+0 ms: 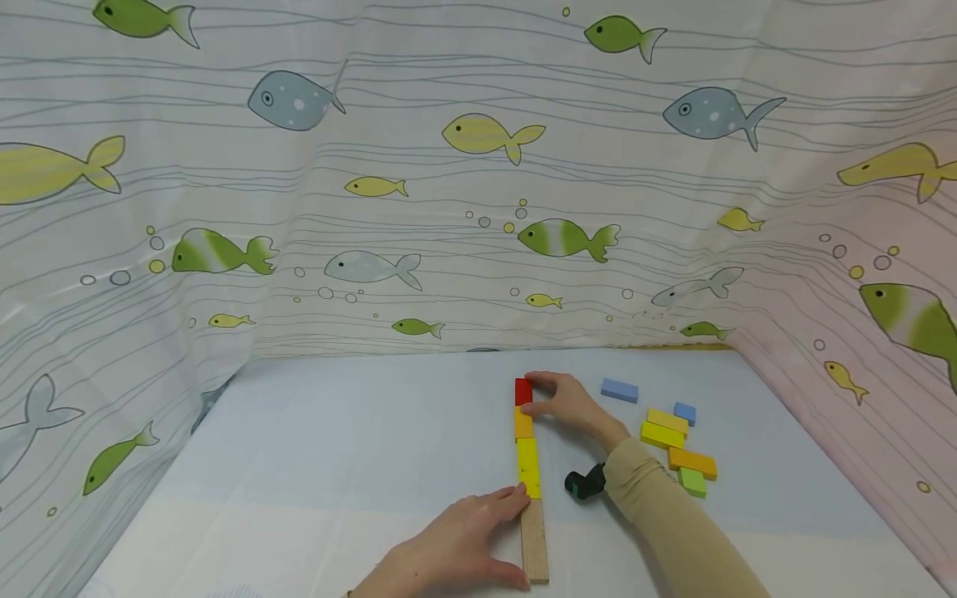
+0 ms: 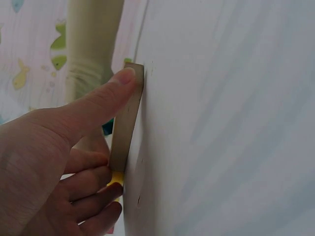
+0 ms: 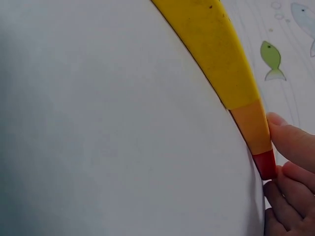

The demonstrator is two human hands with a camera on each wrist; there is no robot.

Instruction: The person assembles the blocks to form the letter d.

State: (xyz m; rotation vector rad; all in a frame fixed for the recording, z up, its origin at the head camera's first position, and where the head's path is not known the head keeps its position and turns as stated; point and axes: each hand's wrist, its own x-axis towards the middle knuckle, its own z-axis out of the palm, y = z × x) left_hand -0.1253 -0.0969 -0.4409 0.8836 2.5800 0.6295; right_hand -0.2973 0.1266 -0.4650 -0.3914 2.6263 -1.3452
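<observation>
Blocks (image 1: 528,463): four in line (six aside); left hand (image 1: 458,538) grips wooden block (image 1: 534,541), right hand (image 1: 571,404) red block (image 1: 522,392).

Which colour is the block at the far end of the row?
Red; the far-end block shows best in the head view.

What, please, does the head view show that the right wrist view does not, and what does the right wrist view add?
Only the head view shows the left hand at the wooden block, the black object and the loose blocks on the right.

Only the right wrist view shows the lower fingers of the right hand, bunched near the red block.

Both show that red block, the orange block and the yellow block end to end, plus the fish-printed sheet.
</observation>
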